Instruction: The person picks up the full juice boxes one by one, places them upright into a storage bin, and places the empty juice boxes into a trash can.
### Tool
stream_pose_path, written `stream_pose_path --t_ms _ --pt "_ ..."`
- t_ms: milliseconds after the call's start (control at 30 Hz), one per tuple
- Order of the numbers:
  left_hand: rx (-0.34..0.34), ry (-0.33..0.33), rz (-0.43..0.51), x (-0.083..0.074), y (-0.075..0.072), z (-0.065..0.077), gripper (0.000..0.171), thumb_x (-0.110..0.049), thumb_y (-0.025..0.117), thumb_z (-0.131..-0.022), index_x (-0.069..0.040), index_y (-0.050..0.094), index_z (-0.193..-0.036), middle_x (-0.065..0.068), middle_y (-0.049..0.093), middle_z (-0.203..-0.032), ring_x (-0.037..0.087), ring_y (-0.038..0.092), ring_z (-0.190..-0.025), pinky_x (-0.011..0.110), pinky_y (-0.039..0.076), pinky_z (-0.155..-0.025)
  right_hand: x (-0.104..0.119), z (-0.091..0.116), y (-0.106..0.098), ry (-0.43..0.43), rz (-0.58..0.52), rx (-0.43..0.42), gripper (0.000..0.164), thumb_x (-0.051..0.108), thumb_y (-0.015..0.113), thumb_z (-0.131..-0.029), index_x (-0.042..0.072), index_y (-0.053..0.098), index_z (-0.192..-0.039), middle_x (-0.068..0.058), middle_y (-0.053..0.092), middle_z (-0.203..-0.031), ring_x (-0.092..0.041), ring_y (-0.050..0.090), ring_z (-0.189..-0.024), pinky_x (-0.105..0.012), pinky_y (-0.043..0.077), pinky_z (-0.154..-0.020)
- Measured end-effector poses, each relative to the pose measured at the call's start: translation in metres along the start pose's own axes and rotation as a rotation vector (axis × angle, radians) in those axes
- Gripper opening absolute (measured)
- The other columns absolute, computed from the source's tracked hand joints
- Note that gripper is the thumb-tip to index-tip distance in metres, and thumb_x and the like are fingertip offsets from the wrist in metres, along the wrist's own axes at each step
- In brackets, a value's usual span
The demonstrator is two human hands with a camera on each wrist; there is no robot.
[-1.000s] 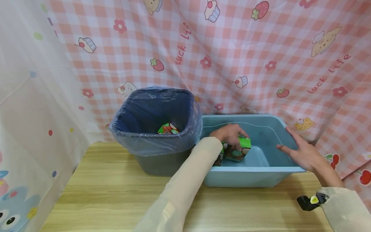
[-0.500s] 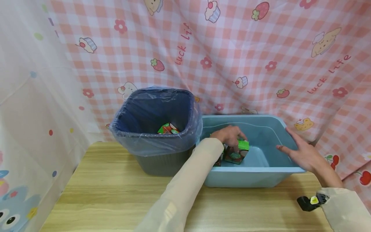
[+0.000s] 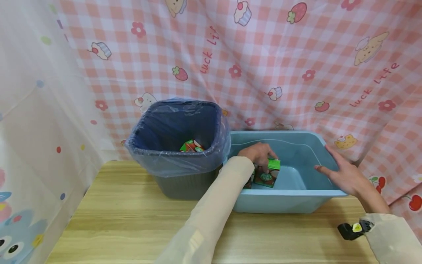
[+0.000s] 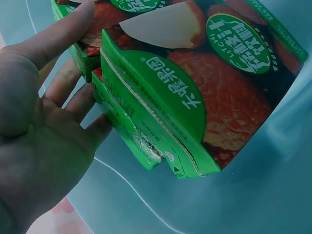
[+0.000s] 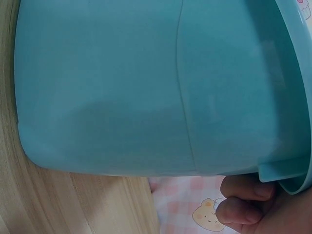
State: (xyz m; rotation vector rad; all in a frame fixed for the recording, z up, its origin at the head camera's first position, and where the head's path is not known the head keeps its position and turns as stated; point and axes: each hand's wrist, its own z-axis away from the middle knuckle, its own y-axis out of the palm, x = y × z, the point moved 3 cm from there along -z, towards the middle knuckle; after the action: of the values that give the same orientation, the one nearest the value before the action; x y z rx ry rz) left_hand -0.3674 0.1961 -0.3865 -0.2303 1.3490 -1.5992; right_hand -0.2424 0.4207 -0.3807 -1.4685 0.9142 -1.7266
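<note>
In the head view my left hand (image 3: 257,153) reaches into a light-blue plastic tub (image 3: 290,201). Its thumb lies across the front of a green-topped litchi juice carton (image 3: 267,178), with the other fingers behind it. A second juice carton (image 4: 234,107) stands close beside, large in the left wrist view and mostly hidden by my sleeve in the head view. My right hand (image 3: 346,176) grips the tub's right rim, thumb on the inner side. Curled fingers (image 5: 241,197) show under that rim in the right wrist view.
Left of the tub stands a grey bin (image 3: 188,189) lined with a translucent blue bag (image 3: 171,163). Crumpled green and red packaging (image 3: 191,146) lies inside it. Both containers sit on a wooden table (image 3: 132,220), before a pink checked curtain (image 3: 250,55).
The juice carton under my left hand has shifted slightly left and toward me, and its front faces me more squarely. My left hand moved slightly with it; the right hand stayed put.
</note>
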Motion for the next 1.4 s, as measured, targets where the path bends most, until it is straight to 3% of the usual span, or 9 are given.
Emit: stream_pose_path --t_ms 200,367,467,667,800,1000,1133,1400 --pt "0.000 -0.017 -0.005 0.000 -0.002 0.004 0.055 -0.016 0.081 -0.084 -0.035 0.064 -0.133 -0.008 0.058 -0.137 0.005 0.056 -0.094 0.020 0.050 -0.074 0.002 0.000 0.000 -0.002 0.001 -0.004 0.094 0.059 0.049 -0.098 0.014 -0.007 -0.159 -0.044 0.012 -0.152 -0.072 0.028 -0.124 -0.079 0.030 -0.091" --pt "0.031 -0.007 0.013 0.002 -0.002 0.006 0.057 -0.015 0.080 -0.085 -0.033 0.062 -0.135 -0.005 0.065 -0.121 0.007 0.060 -0.081 0.021 0.051 -0.070 0.005 0.000 0.001 -0.005 -0.003 0.004 0.095 0.060 0.048 -0.097 0.014 -0.007 -0.159 -0.042 0.010 -0.153 -0.072 0.027 -0.125 -0.079 0.029 -0.092" --pt "0.035 0.000 0.017 0.004 -0.002 0.008 0.056 -0.014 0.079 -0.085 -0.033 0.062 -0.135 -0.004 0.065 -0.120 0.008 0.061 -0.078 0.022 0.051 -0.070 0.006 0.001 0.002 -0.003 -0.006 0.008 0.095 0.061 0.048 -0.097 0.014 -0.008 -0.159 -0.043 0.011 -0.153 -0.072 0.028 -0.124 -0.079 0.030 -0.091" --pt "0.001 -0.004 -0.049 0.003 -0.002 0.012 0.056 -0.017 0.081 -0.084 -0.035 0.063 -0.134 -0.008 0.051 -0.145 0.005 0.056 -0.101 0.021 0.051 -0.076 0.009 0.002 0.002 -0.001 -0.011 0.012 0.095 0.058 0.048 -0.098 0.013 -0.008 -0.159 -0.044 0.012 -0.151 -0.072 0.029 -0.123 -0.080 0.030 -0.091" --pt "-0.018 -0.009 -0.079 -0.001 -0.004 0.016 0.057 -0.021 0.082 -0.083 -0.034 0.063 -0.135 -0.010 0.048 -0.148 0.005 0.053 -0.117 0.022 0.051 -0.083 0.010 0.002 0.001 0.000 -0.003 0.022 0.095 0.058 0.048 -0.098 0.012 -0.009 -0.158 -0.045 0.012 -0.150 -0.072 0.031 -0.122 -0.080 0.032 -0.090" --pt "-0.060 0.046 -0.083 -0.009 -0.013 0.021 0.053 -0.026 0.080 -0.085 -0.030 0.063 -0.135 -0.011 0.050 -0.147 0.008 0.047 -0.133 0.023 0.048 -0.096 0.007 0.000 0.000 -0.010 0.049 0.019 0.098 0.060 0.048 -0.097 0.009 -0.009 -0.158 -0.049 0.018 -0.146 -0.072 0.034 -0.119 -0.079 0.035 -0.089" --pt "-0.073 0.073 -0.054 -0.012 -0.019 0.024 0.050 -0.029 0.077 -0.087 -0.029 0.063 -0.135 -0.010 0.056 -0.142 0.007 0.050 -0.129 0.022 0.047 -0.097 0.006 -0.001 -0.001 -0.023 0.069 0.022 0.099 0.060 0.049 -0.097 0.007 -0.009 -0.158 -0.048 0.019 -0.146 -0.072 0.035 -0.118 -0.080 0.035 -0.088" --pt "-0.102 0.128 -0.005 -0.025 -0.031 0.032 0.043 -0.032 0.070 -0.093 -0.028 0.062 -0.135 -0.008 0.067 -0.120 0.004 0.060 -0.107 0.019 0.049 -0.086 0.005 -0.001 -0.001 -0.018 0.100 0.042 0.101 0.060 0.049 -0.097 0.005 -0.011 -0.156 -0.050 0.017 -0.145 -0.074 0.032 -0.118 -0.080 0.034 -0.088"
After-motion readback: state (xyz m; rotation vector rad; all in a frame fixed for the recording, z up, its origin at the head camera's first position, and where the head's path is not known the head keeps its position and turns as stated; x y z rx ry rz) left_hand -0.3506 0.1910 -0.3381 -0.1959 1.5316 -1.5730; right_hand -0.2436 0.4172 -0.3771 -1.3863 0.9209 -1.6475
